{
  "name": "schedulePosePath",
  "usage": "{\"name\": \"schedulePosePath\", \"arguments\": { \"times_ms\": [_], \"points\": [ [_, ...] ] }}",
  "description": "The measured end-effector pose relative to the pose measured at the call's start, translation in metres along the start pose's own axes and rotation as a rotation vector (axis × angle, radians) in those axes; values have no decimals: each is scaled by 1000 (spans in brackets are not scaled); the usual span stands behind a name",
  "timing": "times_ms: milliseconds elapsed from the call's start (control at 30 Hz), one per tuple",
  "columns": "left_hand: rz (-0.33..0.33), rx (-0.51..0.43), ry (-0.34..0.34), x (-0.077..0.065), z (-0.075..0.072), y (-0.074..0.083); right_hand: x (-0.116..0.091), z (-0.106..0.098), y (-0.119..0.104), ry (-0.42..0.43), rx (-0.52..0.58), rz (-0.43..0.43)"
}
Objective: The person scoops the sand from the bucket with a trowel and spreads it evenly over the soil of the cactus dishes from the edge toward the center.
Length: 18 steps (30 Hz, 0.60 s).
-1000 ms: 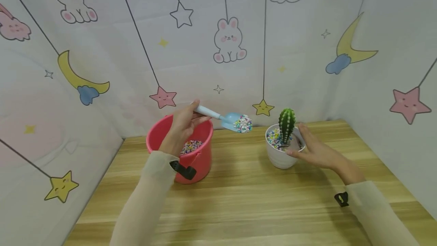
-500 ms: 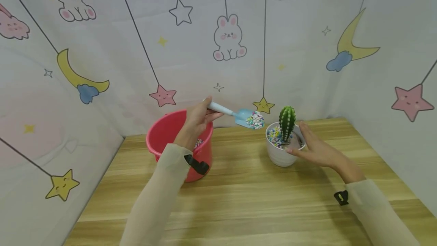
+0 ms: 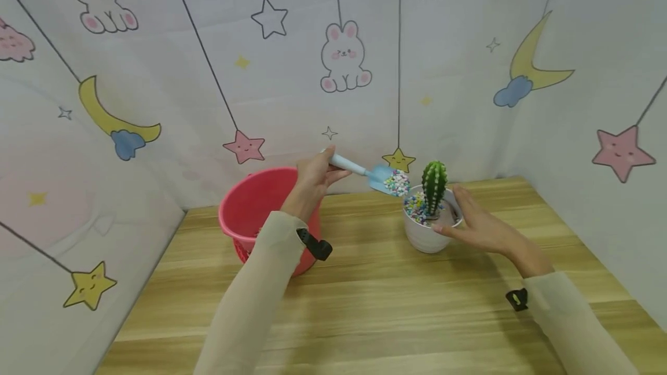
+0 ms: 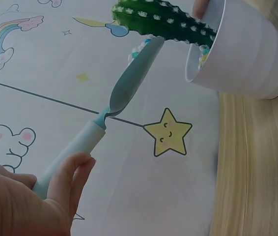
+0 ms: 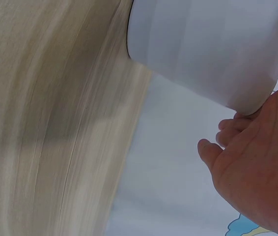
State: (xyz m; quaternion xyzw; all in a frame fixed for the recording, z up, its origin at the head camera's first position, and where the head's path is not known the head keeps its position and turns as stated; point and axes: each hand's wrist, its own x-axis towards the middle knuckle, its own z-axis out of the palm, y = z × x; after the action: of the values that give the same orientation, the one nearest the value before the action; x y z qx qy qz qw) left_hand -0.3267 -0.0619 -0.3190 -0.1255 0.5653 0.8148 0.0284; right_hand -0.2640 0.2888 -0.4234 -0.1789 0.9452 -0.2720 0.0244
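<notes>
My left hand [image 3: 315,178] grips the handle of a pale blue hand trowel [image 3: 348,164], level above the table. Small multicoloured pellets [image 3: 398,183] are heaped on the blade, whose tip is near the left rim of a white flowerpot [image 3: 428,241]. In that pot stands a green cactus [image 3: 434,187], with similar pellets around its left side and a bare greyish patch at its right. My right hand [image 3: 484,227] holds the pot at its right side, thumb on the near rim, fingers at the far side. The left wrist view shows the trowel [image 4: 134,78] from its underside, beside the cactus.
A red bucket [image 3: 245,207] stands to the left, partly hidden behind my left forearm. The wood-grain table [image 3: 396,317] lies under both containers. A white cloth with printed stars and rabbits [image 3: 292,91] hangs close behind the table and along both sides.
My left hand has carried the loaded trowel rightward from over the bucket to the flowerpot's left rim. The right hand has stayed on the pot. The head view has shifted slightly.
</notes>
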Motion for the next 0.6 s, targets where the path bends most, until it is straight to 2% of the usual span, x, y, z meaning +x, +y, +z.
{"name": "schedulePosePath", "arguments": {
  "times_ms": [600],
  "points": [
    [4,72,-4,9,15,-5,-1,1,-1,0,-12,17]
  ]
}}
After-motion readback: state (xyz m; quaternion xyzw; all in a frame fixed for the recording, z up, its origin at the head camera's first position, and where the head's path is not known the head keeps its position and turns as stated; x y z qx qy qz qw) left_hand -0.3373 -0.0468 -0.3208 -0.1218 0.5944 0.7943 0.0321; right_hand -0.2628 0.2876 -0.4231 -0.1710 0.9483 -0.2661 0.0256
